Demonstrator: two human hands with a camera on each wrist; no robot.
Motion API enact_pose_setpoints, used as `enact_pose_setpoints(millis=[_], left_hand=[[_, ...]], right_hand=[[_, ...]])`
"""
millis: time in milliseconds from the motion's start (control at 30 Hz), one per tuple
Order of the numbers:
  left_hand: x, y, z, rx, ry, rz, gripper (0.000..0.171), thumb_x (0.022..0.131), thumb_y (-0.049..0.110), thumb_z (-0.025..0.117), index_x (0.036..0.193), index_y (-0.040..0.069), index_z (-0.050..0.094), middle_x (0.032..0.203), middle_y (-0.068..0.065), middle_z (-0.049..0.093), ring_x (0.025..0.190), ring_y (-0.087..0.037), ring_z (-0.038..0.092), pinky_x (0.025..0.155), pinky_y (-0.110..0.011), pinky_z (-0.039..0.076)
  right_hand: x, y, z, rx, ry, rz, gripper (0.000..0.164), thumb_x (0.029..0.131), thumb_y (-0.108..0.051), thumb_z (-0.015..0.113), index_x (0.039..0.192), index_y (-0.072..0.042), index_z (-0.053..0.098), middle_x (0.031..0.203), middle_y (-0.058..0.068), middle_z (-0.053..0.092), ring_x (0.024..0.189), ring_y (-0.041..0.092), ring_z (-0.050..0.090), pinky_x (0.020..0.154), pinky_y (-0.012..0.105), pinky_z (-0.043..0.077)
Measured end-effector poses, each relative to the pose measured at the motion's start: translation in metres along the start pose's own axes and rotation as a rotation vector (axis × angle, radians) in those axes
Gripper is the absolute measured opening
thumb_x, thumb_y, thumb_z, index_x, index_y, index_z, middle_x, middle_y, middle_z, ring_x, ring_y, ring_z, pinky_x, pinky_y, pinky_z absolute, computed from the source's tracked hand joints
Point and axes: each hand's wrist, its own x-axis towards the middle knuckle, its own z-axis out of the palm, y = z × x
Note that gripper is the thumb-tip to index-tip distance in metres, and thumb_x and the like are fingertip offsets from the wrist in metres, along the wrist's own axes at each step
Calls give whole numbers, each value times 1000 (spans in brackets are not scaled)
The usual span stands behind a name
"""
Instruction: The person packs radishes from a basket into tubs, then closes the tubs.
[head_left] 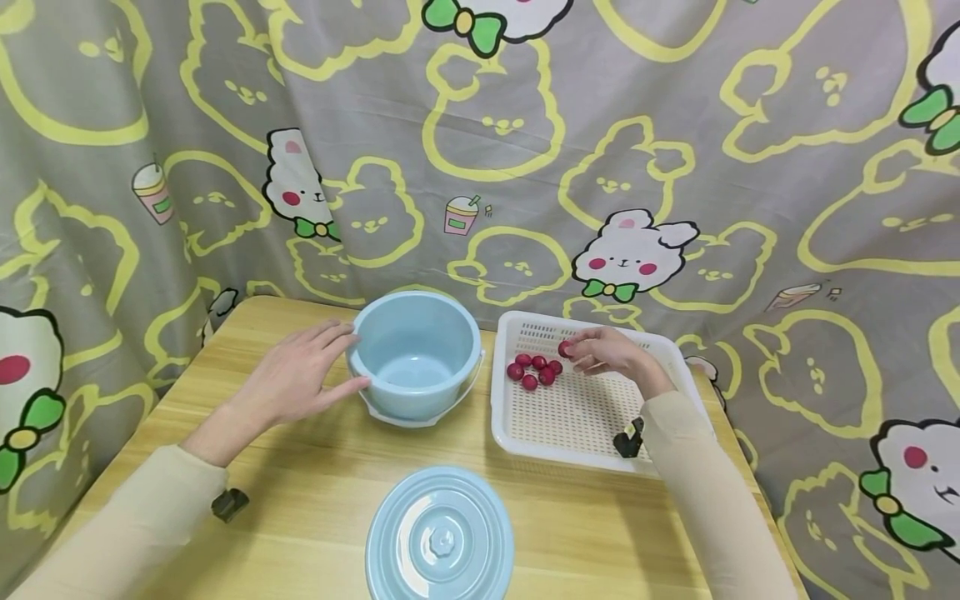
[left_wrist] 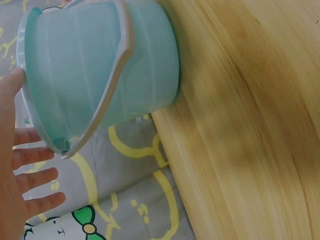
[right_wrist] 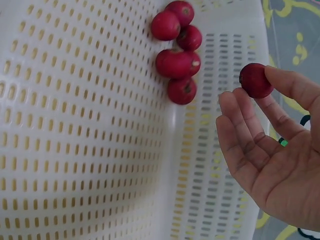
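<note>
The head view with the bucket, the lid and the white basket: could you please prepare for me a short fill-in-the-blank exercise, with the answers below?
1. The right hand pinches a small round item coloured ____.
2. Inside the white basket lie ____ more such items.
3. In the head view, the bucket stands to the ____ of the basket.
4. The lid is light ____.

Missing words: red; six; left; blue.
</note>
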Motion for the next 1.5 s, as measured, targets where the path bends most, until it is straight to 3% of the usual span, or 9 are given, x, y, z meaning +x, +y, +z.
enact_pose_setpoints(millis=[233,400,567,700,933,1067,1400,1500], left_hand=[[1,0,-1,-3,-22,-12,72,95,57,70,141,3,64,148,-23,63,137,-47,59,112,-65,50],[1,1,-1,-4,-22,-12,71,95,57,71,140,3,64,147,-23,63,137,-48,59,112,-66,50],[0,1,-2,-4,-17,-11,71,95,57,71,140,3,64,147,-23,63,136,-47,60,112,-65,50],[0,1,-2,0,-21,-10,71,95,57,71,141,3,64,148,-23,63,136,-47,59,112,-65,50],[0,0,-2,-3,-30,-11,71,96,57,70,141,2,64,148,-23,62,137,-48,59,112,-66,50],[0,0,-1,-1,-31,-9,72,95,58,70,141,2,63,148,-24,62,136,-48,59,112,-66,50],[1,1,-1,7,-9,6,71,94,56,72,139,2,64,146,-23,64,135,-47,61,111,-64,51],[1,1,-1,6,-2,12,71,94,56,72,139,1,65,145,-23,64,134,-47,61,111,-64,52]], right_hand=[[-4,-12,4,-23,10,-45,47,105,-24,65,143,2,57,134,20,71,104,26,76,100,43,63],[-6,-23,9,-26,44,-91,46,104,-27,68,141,0,59,122,14,76,107,29,77,96,40,65],[-8,-35,15,6,80,-128,45,102,-28,70,139,-3,62,114,4,77,101,23,78,94,38,66],[-12,-45,20,3,72,-158,45,102,-28,71,139,-4,62,119,8,77,96,18,77,94,39,66],[-22,-64,29,13,61,-198,44,102,-28,71,139,-6,63,134,19,70,100,22,77,96,40,65],[-27,-77,35,33,68,-210,42,102,-27,72,138,-7,64,132,18,71,101,25,76,92,36,66],[-35,-102,55,72,58,-256,39,99,-24,75,135,-10,67,124,11,73,99,24,77,93,40,66],[-38,-108,61,82,39,-281,39,99,-23,74,135,-9,66,128,16,72,100,26,77,97,45,65]])
